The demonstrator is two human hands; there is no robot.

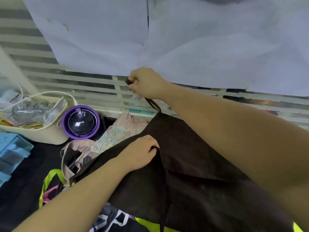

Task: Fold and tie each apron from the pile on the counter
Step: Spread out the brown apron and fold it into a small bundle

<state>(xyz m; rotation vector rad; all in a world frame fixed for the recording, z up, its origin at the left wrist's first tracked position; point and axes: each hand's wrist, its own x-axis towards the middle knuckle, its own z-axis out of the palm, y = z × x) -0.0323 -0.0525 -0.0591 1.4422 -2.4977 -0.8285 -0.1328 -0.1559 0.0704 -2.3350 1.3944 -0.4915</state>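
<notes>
A dark brown apron (192, 164) lies spread over the pile on the counter, in the middle of the head view. Its brown strap (153, 103) rises from the top edge. My right hand (145, 82) grips that strap, lifted above the far edge of the apron. My left hand (142, 151) pinches a fold of the brown cloth near the apron's left side. Under the brown apron lie other aprons: a floral and pink dotted one (117, 131) and a striped one with white ties (110, 218).
A purple round fan (81, 122) stands at the back left, beside a cream basket (33, 133) with clutter and a white cord. Blue boxes (11, 148) sit at the far left. Neon yellow straps (48, 180) lie under the pile. A slatted wall stands behind.
</notes>
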